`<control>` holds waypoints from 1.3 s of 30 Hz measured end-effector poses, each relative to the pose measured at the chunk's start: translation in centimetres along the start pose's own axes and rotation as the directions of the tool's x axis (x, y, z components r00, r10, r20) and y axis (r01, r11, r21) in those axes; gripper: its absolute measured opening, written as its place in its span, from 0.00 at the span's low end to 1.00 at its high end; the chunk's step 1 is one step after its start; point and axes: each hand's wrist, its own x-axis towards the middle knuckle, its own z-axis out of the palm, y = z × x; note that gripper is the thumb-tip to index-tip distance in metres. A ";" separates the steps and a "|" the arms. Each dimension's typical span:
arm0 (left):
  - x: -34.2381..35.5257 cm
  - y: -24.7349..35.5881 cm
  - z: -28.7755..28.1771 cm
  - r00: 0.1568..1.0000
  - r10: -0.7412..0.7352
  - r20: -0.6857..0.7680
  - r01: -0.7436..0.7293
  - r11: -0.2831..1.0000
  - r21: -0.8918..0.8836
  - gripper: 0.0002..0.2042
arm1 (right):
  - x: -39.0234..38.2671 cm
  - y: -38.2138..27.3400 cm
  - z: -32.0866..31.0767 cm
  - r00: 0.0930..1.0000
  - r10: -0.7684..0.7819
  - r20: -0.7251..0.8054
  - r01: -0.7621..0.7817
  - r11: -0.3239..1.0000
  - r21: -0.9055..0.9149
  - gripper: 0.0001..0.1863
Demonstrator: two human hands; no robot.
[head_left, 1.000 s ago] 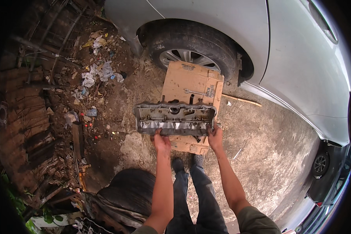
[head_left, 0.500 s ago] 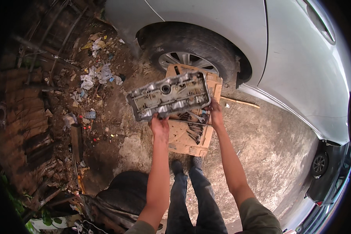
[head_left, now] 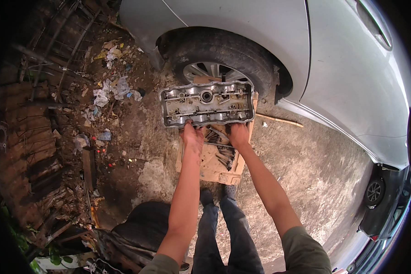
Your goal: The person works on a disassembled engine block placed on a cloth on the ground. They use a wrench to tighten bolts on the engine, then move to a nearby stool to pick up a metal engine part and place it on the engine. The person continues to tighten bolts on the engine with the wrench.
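Observation:
I hold a grey metal engine cover (head_left: 207,103) up in front of me with its ribbed inner side facing the camera. My left hand (head_left: 192,135) grips its lower edge near the left, and my right hand (head_left: 238,134) grips the lower edge near the right. Below the cover, a flattened piece of cardboard (head_left: 212,166) lies on the ground with several metal tools (head_left: 223,154) on it. The cover hides the cardboard's far end.
A silver car (head_left: 333,64) stands ahead, its front wheel (head_left: 223,57) just behind the cover. Litter and scrap wood (head_left: 100,91) lie on the dirt to the left. A dark sack (head_left: 137,228) sits by my feet. Another vehicle's wheel (head_left: 374,192) shows at right.
I have lifted the engine cover higher and away from me, turning it level so its inner side faces the camera. Both arms are stretched out further.

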 end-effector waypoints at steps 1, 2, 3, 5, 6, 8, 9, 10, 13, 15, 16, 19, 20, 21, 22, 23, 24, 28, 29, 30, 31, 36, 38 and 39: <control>0.0 -0.2 0.0 1.000 -0.024 0.009 0.024 1.000 0.012 0.11 | -0.3 -0.1 -0.2 0.996 0.008 0.089 -0.008 1.000 0.001 0.21; 0.0 -0.5 0.1 0.999 -0.031 0.010 0.031 1.000 0.002 0.11 | -0.6 -0.1 -0.5 0.987 0.006 0.163 -0.007 1.000 0.008 0.21; 0.1 -0.7 0.3 0.999 -0.039 0.011 0.039 0.999 -0.008 0.11 | -1.0 -0.3 -0.5 0.999 -0.034 0.041 0.032 0.999 0.032 0.19; 0.2 -1.1 0.7 0.999 -0.047 -0.005 0.047 0.999 0.005 0.14 | -2.1 -0.3 -0.8 0.995 -0.072 -0.069 0.076 0.995 0.058 0.17; 0.2 -1.2 0.9 0.999 -0.045 -0.020 0.045 0.999 0.029 0.17 | -2.6 -0.3 -0.8 0.991 -0.082 -0.107 0.089 0.994 0.066 0.16; 0.4 -1.2 1.4 0.998 -0.053 -0.031 0.055 0.995 0.078 0.18 | -3.3 -0.4 -0.8 0.983 -0.087 -0.164 0.117 0.976 0.186 0.15; 0.6 -1.1 1.6 0.997 -0.065 -0.028 0.068 0.992 0.106 0.17 | -3.6 -0.3 -0.8 0.977 -0.085 -0.193 0.132 0.961 0.244 0.15; 0.8 -1.0 1.7 0.997 -0.079 -0.025 0.082 0.988 0.132 0.15 | -3.8 -0.4 -0.8 0.973 -0.070 -0.220 0.128 0.956 0.264 0.15; 1.5 -0.9 1.7 0.994 -0.104 -0.025 0.107 0.973 0.206 0.16 | -4.2 -0.3 -1.1 0.962 -0.028 -0.273 0.116 0.942 0.313 0.15; 2.0 -1.1 1.5 0.998 -0.034 0.043 0.023 0.969 0.244 0.14 | -4.4 -0.2 -1.3 0.957 -0.007 -0.289 0.112 0.932 0.346 0.15; 2.2 -1.3 1.4 0.997 0.004 0.079 -0.025 0.965 0.261 0.13 | -4.5 -0.2 -1.4 0.958 0.026 -0.284 0.099 0.903 0.417 0.14; 2.6 -1.6 1.0 0.996 -0.001 0.094 -0.018 0.979 0.201 0.13 | -5.0 -0.3 -1.3 0.955 0.136 -0.262 0.070 0.760 0.646 0.11; 2.6 -1.6 0.9 0.995 0.007 0.101 -0.031 0.969 0.244 0.13 | -5.1 -0.3 -1.2 0.951 0.177 -0.254 0.069 0.679 0.731 0.10; 2.5 -1.4 0.6 0.995 -0.020 0.098 -0.010 0.957 0.291 0.13 | -5.3 -0.3 -1.1 0.945 0.201 -0.257 0.094 0.587 0.804 0.09; 2.3 -1.5 0.5 0.996 -0.037 0.079 0.009 0.945 0.327 0.13 | -5.4 -0.3 -1.1 0.948 0.256 -0.189 0.038 0.497 0.867 0.08; 2.2 -1.5 0.4 0.994 -0.026 0.103 -0.010 0.943 0.333 0.13 | -5.5 -0.2 -1.1 0.948 0.290 -0.132 0.007 0.397 0.918 0.07; 2.0 -1.6 0.3 0.994 -0.006 0.111 -0.032 0.944 0.329 0.13 | -5.6 -0.1 -1.1 0.936 0.351 -0.028 -0.086 0.305 0.949 0.06; 1.6 -2.0 -0.4 0.995 0.054 0.081 -0.076 0.949 0.305 0.15 | -6.0 0.3 -1.8 0.921 0.390 -0.024 -0.047 0.173 0.984 0.07; 1.6 -2.0 -0.6 0.996 0.047 0.075 -0.066 0.957 0.281 0.15 | -6.0 0.3 -1.9 0.917 0.400 -0.004 -0.059 0.146 0.987 0.08; 1.6 -2.0 -0.9 0.997 0.040 0.070 -0.057 0.965 0.258 0.15 | -6.0 0.2 -2.1 0.912 0.410 0.016 -0.071 0.119 0.990 0.09; 1.5 -1.9 -1.2 0.999 0.017 0.041 -0.027 0.969 0.245 0.15 | -6.1 0.2 -2.3 0.913 0.407 0.010 -0.077 0.150 0.986 0.09; -0.9 -1.0 -2.8 0.996 -0.025 0.090 0.014 0.992 0.125 0.16 | -6.1 -0.2 -3.1 0.917 0.398 -0.028 -0.057 0.200 0.978 0.11; -2.9 -0.6 -3.6 0.993 -0.028 0.112 0.013 0.991 0.131 0.16 | -6.6 -1.1 -3.7 0.926 0.377 -0.011 -0.003 0.038 0.999 0.11; -4.1 -0.4 -4.1 0.987 -0.024 0.159 -0.002 0.986 0.165 0.15 | -6.8 -1.4 -4.1 0.929 0.369 0.024 -0.006 -0.050 0.999 0.11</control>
